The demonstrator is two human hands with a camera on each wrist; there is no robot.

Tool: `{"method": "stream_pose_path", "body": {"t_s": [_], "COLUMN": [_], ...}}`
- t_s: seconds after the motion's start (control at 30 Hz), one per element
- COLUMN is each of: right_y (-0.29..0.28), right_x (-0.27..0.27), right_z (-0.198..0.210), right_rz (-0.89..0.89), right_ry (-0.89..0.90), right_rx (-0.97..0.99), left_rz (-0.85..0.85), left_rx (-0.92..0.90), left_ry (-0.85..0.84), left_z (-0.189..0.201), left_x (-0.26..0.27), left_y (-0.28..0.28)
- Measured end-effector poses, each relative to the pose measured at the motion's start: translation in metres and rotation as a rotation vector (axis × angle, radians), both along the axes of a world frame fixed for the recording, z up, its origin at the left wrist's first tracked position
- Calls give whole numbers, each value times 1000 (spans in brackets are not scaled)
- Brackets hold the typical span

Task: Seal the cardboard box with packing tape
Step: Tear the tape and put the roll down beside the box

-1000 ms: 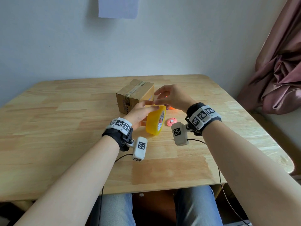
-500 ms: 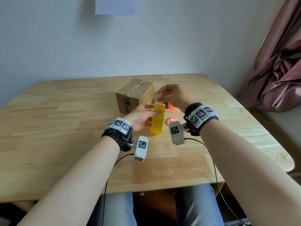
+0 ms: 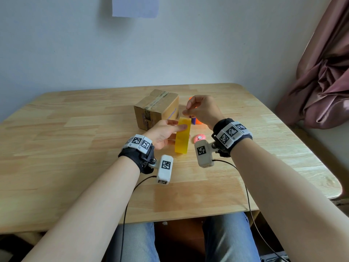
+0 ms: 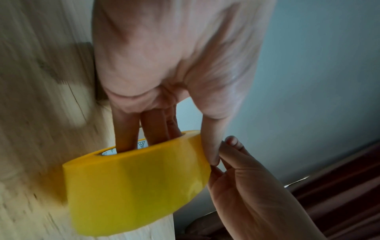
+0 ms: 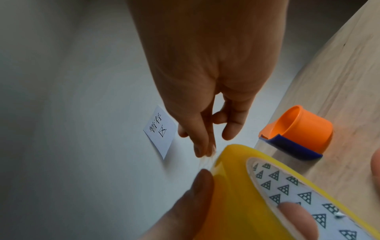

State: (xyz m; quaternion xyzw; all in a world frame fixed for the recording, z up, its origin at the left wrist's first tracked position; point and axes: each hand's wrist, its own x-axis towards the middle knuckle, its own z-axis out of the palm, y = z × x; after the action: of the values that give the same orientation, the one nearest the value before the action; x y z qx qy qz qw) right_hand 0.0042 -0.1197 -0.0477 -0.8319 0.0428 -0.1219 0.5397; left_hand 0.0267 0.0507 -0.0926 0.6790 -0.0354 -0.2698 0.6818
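Note:
A small cardboard box (image 3: 156, 108), old tape along its top seam, stands at the middle of the wooden table (image 3: 75, 148). In front of it my left hand (image 3: 170, 133) holds a yellow packing tape roll (image 3: 182, 137) upright and edge-on. The left wrist view shows its fingers (image 4: 125, 129) through the roll's (image 4: 133, 186) core and the thumb on the outer face. My right hand (image 3: 188, 112) is at the roll's top. In the right wrist view its thumb and forefinger (image 5: 203, 151) pinch the clear free tape end (image 5: 207, 161) just off the roll (image 5: 236, 186).
An orange and blue tape cutter (image 3: 196, 121) (image 5: 296, 134) lies right of the box, behind my right hand. A small pink round object (image 3: 199, 138) lies near my right wrist. A paper note (image 3: 135, 6) hangs on the wall. A pink curtain (image 3: 324, 82) hangs at the right.
My left hand has turned the roll from showing its side to edge-on. My right hand has risen to the roll's top and now pinches the tape end.

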Motion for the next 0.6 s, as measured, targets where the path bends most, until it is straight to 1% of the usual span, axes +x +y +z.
{"method": "stream_pose_path", "body": {"t_s": [0.1,0.23,0.37,0.47,0.53,0.6], "right_y": [-1,-2,-4,-6,-6,-6], "right_x": [2,4,13,15,11,5], "right_z": [0,-11,-19,-18,-19,-20], "right_rz": [2,-8,28,13,4,46], "right_ry": [-15,-8,72,225,420,599], "right_rx": [-35,-24,24,1,4,50], "left_rz": [-4,-18,-18,-31,-54,-76], "left_rx": [12,21,13,3,-1,-5], "left_ry": [3,-7,3,6,8,18], "left_z": [0,-1,-1,-1,0,1], "left_x": [0,1,0,-3,-4,-6], "left_y": [0,-1,1,5,8,9]}}
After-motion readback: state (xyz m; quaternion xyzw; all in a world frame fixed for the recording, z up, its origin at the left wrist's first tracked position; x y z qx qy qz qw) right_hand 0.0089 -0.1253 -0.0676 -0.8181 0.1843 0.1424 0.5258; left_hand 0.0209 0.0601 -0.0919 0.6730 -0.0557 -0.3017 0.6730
